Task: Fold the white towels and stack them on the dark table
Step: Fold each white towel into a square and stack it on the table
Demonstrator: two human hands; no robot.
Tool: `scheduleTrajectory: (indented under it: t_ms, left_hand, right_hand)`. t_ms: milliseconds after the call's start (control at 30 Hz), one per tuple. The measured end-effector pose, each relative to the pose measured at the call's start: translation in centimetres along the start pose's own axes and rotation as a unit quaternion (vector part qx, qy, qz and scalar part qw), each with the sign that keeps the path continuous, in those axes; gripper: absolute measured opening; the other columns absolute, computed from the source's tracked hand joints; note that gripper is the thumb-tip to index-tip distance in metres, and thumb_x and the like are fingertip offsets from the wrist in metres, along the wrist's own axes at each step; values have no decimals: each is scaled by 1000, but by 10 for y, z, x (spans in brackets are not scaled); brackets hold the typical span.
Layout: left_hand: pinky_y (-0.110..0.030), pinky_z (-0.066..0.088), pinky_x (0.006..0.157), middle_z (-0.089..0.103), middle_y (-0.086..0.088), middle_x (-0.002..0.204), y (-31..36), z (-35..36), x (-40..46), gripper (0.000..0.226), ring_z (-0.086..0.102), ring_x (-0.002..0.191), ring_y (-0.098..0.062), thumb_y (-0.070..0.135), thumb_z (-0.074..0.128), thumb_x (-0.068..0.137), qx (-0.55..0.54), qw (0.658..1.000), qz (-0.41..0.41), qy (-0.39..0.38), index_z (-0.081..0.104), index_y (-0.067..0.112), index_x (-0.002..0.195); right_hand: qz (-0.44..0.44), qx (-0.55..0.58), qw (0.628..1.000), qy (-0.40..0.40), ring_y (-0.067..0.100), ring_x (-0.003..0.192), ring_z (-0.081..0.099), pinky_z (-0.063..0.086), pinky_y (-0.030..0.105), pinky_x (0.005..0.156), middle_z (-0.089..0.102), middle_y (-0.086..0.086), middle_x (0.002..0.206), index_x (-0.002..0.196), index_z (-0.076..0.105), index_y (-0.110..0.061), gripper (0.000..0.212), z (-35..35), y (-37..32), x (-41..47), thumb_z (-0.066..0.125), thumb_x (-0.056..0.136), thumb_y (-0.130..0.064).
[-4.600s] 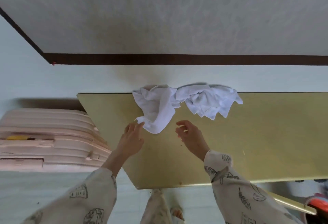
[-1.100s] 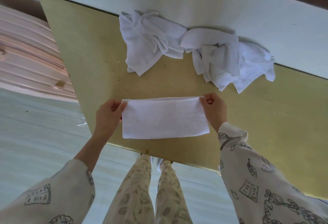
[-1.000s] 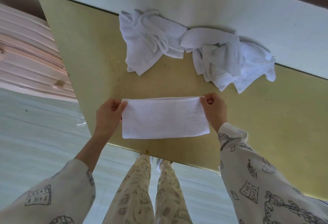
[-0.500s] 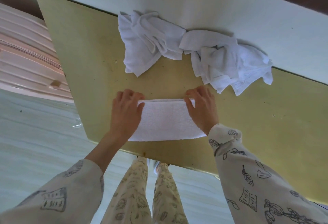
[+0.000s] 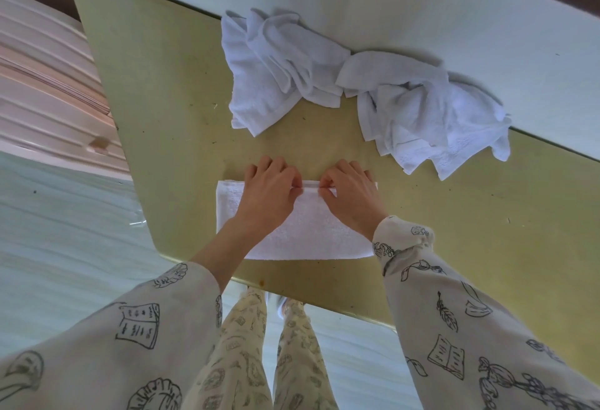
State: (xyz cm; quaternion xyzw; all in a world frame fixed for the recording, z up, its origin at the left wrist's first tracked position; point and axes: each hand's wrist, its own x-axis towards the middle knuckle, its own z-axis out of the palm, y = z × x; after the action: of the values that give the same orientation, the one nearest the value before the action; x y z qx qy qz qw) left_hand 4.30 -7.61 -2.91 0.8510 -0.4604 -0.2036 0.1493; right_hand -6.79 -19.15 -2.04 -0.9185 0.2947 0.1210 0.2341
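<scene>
Head view: my left hand (image 5: pixel 271 197) and right hand (image 5: pixel 349 197) pinch the far edge of the half-folded towel (image 5: pixel 308 231) at the table's (image 5: pixel 156 85) six o'clock; the crumpled towels (image 5: pixel 341 85) at twelve are unfolded, nothing stacked.

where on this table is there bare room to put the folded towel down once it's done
Free: the table right of the right hand, below the right crumpled towel; also the left strip beside the left crumpled towel. Crowded: the far edge under both heaps, and the near middle, where both hands, left hand included, work on the folded towel.
</scene>
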Motion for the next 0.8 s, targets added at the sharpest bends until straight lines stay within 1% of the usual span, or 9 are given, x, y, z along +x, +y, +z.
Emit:
scheduleTrajectory:
  t_ms: [133, 233, 333, 467, 567, 633, 700, 767, 800]
  left_hand:
    - [-28, 22, 84, 60, -1, 102, 1, 0, 2, 14, 45, 99, -22, 23, 54, 92, -12, 1000, -2, 3, 60, 12, 98]
    - [-26, 20, 82, 61, 0, 101, 0, 0, 2, 14, 46, 97, -21, 23, 50, 94, -21, 1000, -10, 6, 58, 13, 99]
    - [-24, 17, 79, 61, 1, 100, 0, 2, 3, 13, 45, 95, -21, 21, 48, 94, -24, 1000, -13, 13, 58, 12, 98]
    - [-25, 18, 77, 60, -2, 97, 0, 7, 3, 11, 46, 91, -22, 15, 47, 95, -18, 999, -17, 25, 58, 11, 96]
    - [-30, 26, 73, 57, -6, 87, 0, 12, 1, 8, 49, 81, -26, 3, 53, 88, -12, 999, -9, 49, 59, 9, 89]
    - [-33, 32, 67, 56, -6, 81, -1, 14, -1, 20, 49, 73, -26, -8, 60, 76, 6, 996, 0, 87, 59, 10, 85]
    - [-36, 38, 68, 56, -7, 87, 0, 13, -6, 36, 48, 77, -25, -14, 59, 66, 27, 992, 0, 120, 59, 11, 91]
    - [-41, 40, 79, 57, -11, 100, 2, 12, -15, 48, 45, 93, -25, -16, 53, 62, 36, 989, 8, 143, 55, 12, 102]
    - [-43, 37, 86, 56, -11, 107, 2, 14, -21, 50, 43, 101, -24, -14, 50, 63, 44, 988, 21, 145, 53, 13, 106]
  right_hand:
    - [4, -27, 1000, -15, 21, 100, 45, 31, 33, 88, 53, 3, 107, 100, 54, -11, 18, -2, -3, 4, 38, 95, -17]
    - [-1, -39, 999, -17, 21, 96, 46, 32, 32, 83, 53, 2, 104, 98, 51, -12, 14, -4, -4, 5, 38, 93, -12]
    - [-8, -61, 998, -13, 22, 95, 48, 32, 33, 83, 53, 3, 103, 100, 50, -12, 14, -3, -4, 7, 38, 93, -9]
    - [-9, -76, 997, -4, 21, 91, 49, 31, 33, 81, 55, 2, 100, 99, 49, -12, 14, -2, -5, 10, 39, 91, -6]
    - [-17, -82, 996, 7, 21, 91, 49, 32, 34, 82, 55, 2, 101, 100, 49, -12, 15, -1, -4, 11, 39, 92, -6]
    - [-21, -81, 996, 16, 21, 92, 48, 32, 33, 82, 55, 2, 102, 101, 50, -12, 14, 1, -2, 10, 37, 94, -10]
    - [-22, -64, 997, 36, 22, 91, 49, 32, 34, 83, 56, 2, 100, 99, 52, -12, 16, 5, 0, 8, 37, 96, -14]
    - [-12, -25, 997, 78, 23, 85, 51, 34, 35, 80, 58, 3, 94, 94, 56, -11, 15, 10, 0, 4, 42, 95, -14]
    - [-11, -10, 994, 109, 24, 80, 52, 36, 36, 76, 59, 4, 89, 89, 58, -11, 12, 15, 0, 0, 47, 92, -13]
